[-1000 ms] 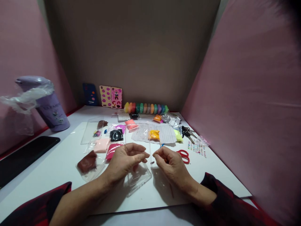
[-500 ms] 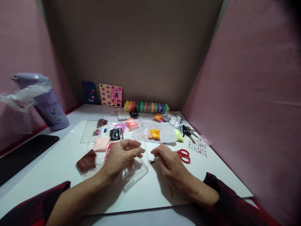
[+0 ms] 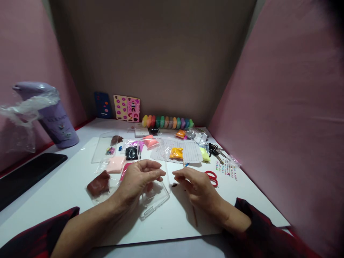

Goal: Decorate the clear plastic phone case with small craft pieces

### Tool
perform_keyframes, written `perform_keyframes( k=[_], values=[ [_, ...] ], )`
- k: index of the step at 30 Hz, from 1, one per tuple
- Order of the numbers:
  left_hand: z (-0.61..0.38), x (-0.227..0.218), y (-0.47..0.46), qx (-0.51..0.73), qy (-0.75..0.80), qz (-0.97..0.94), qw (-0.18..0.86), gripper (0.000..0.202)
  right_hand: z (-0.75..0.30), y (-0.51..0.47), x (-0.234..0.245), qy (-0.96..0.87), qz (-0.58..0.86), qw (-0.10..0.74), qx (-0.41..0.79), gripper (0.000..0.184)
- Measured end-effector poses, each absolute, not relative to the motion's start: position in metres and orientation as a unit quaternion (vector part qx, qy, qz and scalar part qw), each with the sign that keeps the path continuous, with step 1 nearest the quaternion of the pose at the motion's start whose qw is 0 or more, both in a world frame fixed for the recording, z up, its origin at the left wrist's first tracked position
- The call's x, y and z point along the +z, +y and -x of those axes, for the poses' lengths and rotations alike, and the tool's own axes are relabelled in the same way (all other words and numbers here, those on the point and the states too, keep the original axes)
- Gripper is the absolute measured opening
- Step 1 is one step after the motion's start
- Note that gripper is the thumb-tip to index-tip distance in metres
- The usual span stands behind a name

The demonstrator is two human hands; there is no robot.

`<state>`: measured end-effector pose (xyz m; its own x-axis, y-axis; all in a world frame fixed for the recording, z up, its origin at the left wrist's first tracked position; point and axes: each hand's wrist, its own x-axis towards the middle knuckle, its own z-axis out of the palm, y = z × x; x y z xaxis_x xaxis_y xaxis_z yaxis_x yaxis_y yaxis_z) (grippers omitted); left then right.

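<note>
My left hand (image 3: 142, 179) hovers over a clear phone case (image 3: 154, 211) on the white board. Its fingers are stretched forward and the thumb tip is apart from the index finger, with nothing visible between them. My right hand (image 3: 197, 184) is curled, thumb and index finger pressed together; whatever they hold is too small to make out. Under that hand runs a thin wooden stick (image 3: 195, 216), partly hidden. A small dark bit (image 3: 174, 185) lies below the right fingertips. Red-handled scissors (image 3: 212, 179) lie just beyond the right hand, their blades hidden.
Packets of brown (image 3: 98, 184), pale pink (image 3: 116, 165), black (image 3: 131, 153) and orange clay (image 3: 176, 153) lie around. Keys (image 3: 215, 150) and gem stickers (image 3: 227, 169) are on the right. A purple tumbler (image 3: 60, 122) and black phone (image 3: 29, 177) stand left; decorated cases (image 3: 126, 108) lean behind.
My right hand has shifted slightly right and tilted, covering more of the scissors and showing more of the stick below it. My left hand stays nearly still.
</note>
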<state>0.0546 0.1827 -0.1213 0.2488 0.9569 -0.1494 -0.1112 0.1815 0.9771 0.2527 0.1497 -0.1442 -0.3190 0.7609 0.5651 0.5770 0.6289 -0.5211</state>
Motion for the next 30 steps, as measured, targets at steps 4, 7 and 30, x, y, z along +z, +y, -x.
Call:
perform_keyframes(
  k=[4, 7, 30],
  values=[
    [-0.0544, -0.1199, 0.1821, 0.430, 0.446, -0.468, 0.631, 0.033, -0.2534, 0.1489, -0.1448, -0.809, 0.427, 0.397, 0.074, 0.018],
    [-0.0545, -0.1177, 0.1811, 0.430, 0.446, -0.465, 0.632, 0.033, -0.2526, 0.1483, -0.1441, -0.815, 0.422, 0.390, 0.071, 0.019],
    [-0.0552, -0.1129, 0.1783, 0.414, 0.454, -0.465, 0.637, 0.031, -0.2506, 0.1460, -0.1440, -0.806, 0.452, 0.377, 0.063, 0.022]
  ],
)
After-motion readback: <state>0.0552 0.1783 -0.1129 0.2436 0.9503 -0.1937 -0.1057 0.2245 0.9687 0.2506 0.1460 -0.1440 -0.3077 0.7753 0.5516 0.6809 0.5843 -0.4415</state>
